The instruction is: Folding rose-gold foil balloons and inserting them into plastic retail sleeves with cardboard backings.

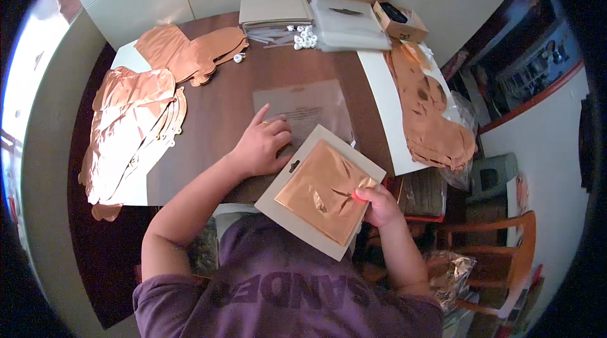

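My right hand [381, 204] grips a light grey hang-tab card [272, 198] by its right edge, tilted over the table's front edge. A folded copper-coloured foil sheet [316, 189], likely a flat foil balloon, lies on the card under my thumb. Something red covers that thumb's tip. My left hand [265, 142] rests at the near left part of a clear plastic bag [303, 101] lying flat on the table. Its index finger is stretched out, the other fingers are bent, and nothing shows in them. The card hides part of the bag's near end.
Flat copper foil balloons [129, 123] lie in piles at left, and another pile [430, 104] at right. At the back are stacked grey cards [276, 9], small white reels [305, 38], clear bags [351, 22] and an open box [400, 20]. A wooden chair [521, 256] stands at lower right.
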{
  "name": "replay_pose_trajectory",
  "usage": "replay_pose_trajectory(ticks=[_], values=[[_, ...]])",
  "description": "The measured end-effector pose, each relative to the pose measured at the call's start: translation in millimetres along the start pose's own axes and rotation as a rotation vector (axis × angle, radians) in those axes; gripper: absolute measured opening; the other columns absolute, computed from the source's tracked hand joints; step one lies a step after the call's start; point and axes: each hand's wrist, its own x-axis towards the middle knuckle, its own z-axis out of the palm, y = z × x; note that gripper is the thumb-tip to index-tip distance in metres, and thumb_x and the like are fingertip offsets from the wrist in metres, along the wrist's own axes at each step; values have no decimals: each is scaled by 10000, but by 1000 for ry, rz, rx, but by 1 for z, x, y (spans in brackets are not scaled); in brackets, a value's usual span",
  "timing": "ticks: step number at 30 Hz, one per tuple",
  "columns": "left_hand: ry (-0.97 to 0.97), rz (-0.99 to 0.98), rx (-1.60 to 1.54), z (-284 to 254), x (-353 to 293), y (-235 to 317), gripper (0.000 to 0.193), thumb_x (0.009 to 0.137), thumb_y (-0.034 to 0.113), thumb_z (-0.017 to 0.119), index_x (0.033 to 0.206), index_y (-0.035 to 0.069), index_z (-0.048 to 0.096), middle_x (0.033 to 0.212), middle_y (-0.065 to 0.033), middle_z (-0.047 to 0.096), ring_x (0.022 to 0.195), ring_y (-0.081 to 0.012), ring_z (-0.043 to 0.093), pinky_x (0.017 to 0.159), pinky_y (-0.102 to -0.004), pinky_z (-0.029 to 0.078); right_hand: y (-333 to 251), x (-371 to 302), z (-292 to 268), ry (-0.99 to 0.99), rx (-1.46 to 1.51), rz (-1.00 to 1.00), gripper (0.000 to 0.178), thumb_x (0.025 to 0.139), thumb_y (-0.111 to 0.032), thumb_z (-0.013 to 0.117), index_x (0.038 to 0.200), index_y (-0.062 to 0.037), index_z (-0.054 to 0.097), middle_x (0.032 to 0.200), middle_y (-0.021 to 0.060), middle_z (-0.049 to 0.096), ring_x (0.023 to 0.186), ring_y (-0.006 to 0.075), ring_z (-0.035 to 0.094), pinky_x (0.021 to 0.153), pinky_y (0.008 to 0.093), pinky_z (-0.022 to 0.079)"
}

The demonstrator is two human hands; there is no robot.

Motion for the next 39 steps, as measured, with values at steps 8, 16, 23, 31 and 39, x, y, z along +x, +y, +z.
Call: replay_pose_trajectory(ticks=[8,16,23,31,39], values=[[-171,-30,-417,-11,5,-8,126,744,109,706,784,56,599,1124,-163,624,1189,-341,542,1067,-517,367,6,-8,-5,136,-50,69,422,859,-171,604,1242,-11,526,1027,77,642,899,174,640,740,320,546],[-271,-13,-552,-23,12,-4,179,711,99,731,697,23,569,1149,-244,600,1157,-398,539,961,-451,448,28,-39,31,407,-233,-232,306,899,-85,602,1190,-9,549,1011,27,598,872,109,570,787,265,479],[-154,34,-473,-18,8,3,193,695,156,694,626,27,569,1014,-176,647,925,-345,621,910,-438,449,50,-43,29,490,-192,-277,302,918,-63,594,1206,-6,526,1051,39,598,905,110,573,814,268,478],[-123,85,-437,-15,11,13,144,738,163,666,704,37,605,1042,-153,640,945,-336,615,917,-469,443,65,-24,54,506,-64,-331,203,970,-108,542,1153,-21,552,1009,29,614,863,106,592,727,253,505],[-8,25,-303,-9,24,22,162,743,138,662,861,38,614,1078,-127,605,1037,-306,591,1059,-559,362,58,-15,61,311,-83,-110,234,976,-217,561,1168,-88,526,946,32,587,699,128,605,432,265,489]])
